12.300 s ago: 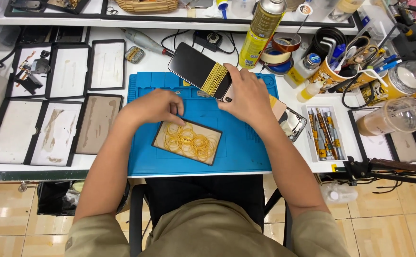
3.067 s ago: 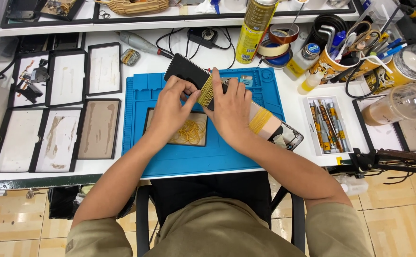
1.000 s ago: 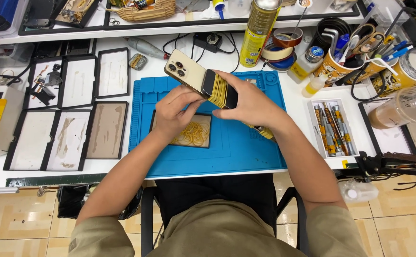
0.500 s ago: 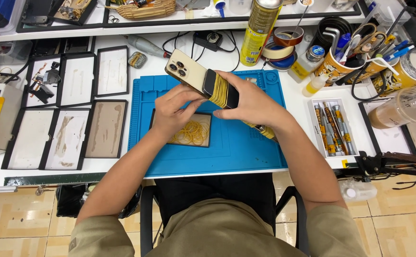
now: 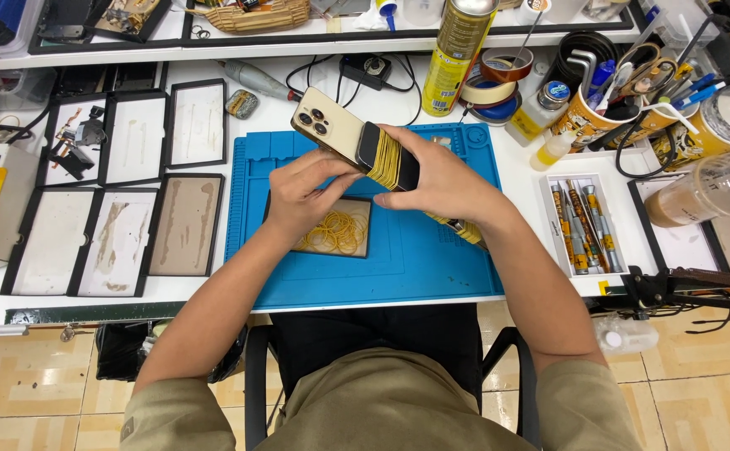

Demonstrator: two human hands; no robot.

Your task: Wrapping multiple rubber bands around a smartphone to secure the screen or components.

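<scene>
Since a second ago little is shifting: my right hand (image 5: 436, 179) is still clamping the banded end of the gold phone (image 5: 355, 142) above the blue mat (image 5: 432, 259), my left hand (image 5: 302, 196) pinching beneath it, several yellow rubber bands (image 5: 388, 160) already wrapped, more lying loose in the tray (image 5: 336, 231).

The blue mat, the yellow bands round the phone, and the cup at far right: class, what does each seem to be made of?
Blue mat: probably silicone or rubber; matte, with moulded compartments.
Yellow bands: likely rubber; thin loops stretched tight around the phone.
Cup: apparently clear plastic; see-through, glossy.
</scene>
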